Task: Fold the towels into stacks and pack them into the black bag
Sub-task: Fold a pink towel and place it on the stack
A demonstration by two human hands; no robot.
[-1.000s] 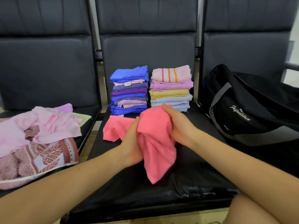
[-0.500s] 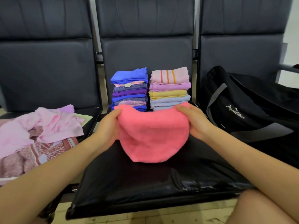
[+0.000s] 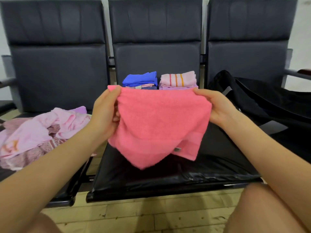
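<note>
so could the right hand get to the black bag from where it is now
Probably yes, once it lets go. The right hand is pinching a top corner of the pink towel, so it is occupied. The black bag lies on the next seat, right beside that hand, with nothing visible between them.

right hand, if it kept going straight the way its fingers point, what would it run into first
The right hand points up and leftward along the pink towel. Likely the striped stack just behind the towel's top edge, though depth is hard to judge.
</note>
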